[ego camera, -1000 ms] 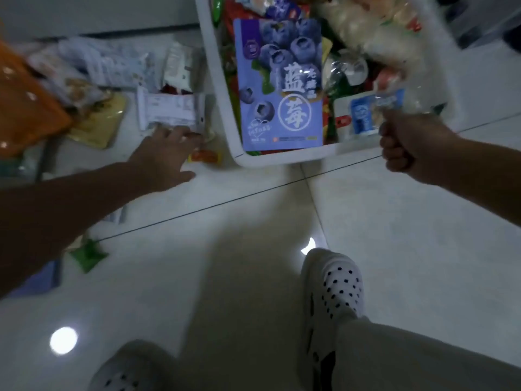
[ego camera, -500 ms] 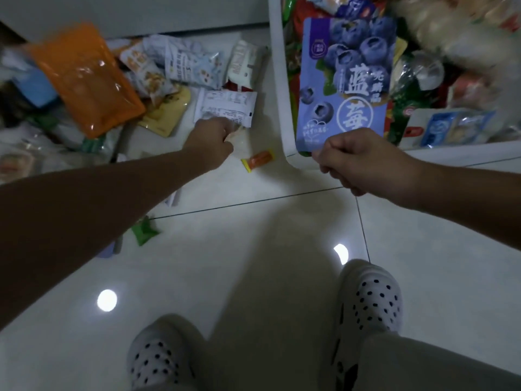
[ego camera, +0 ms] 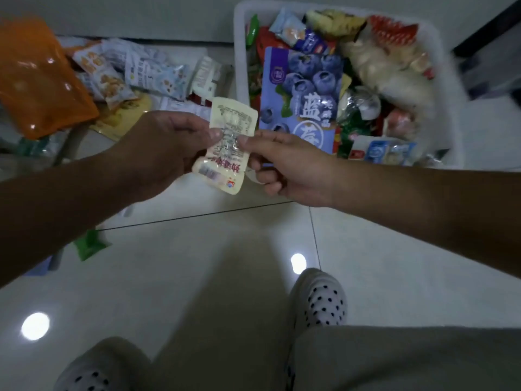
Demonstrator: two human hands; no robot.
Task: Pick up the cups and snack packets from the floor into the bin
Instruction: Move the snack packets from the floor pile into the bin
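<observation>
A small pale yellow snack packet (ego camera: pixel 229 153) hangs above the floor, just left of the white bin (ego camera: pixel 241 63). My left hand (ego camera: pixel 166 148) pinches its middle from the left, and my right hand (ego camera: pixel 279 165) pinches it from the right. The bin is packed with packets, among them a large purple blueberry bag (ego camera: pixel 304 91). More packets lie on the floor left of the bin: an orange bag (ego camera: pixel 36 77), several white and blue packets (ego camera: pixel 152 71) and a small green wrapper (ego camera: pixel 88 245).
The floor is glossy pale tile with bright light reflections (ego camera: pixel 35 325). My feet in white spotted clogs (ego camera: pixel 321 297) stand near the bottom of the view. A wall runs behind the pile, and dark furniture (ego camera: pixel 490 32) stands at the upper right.
My left hand lifted the pale yellow packet off the floor and brought it toward the bin. My right hand came left from the bin's front and now pinches the same packet.
</observation>
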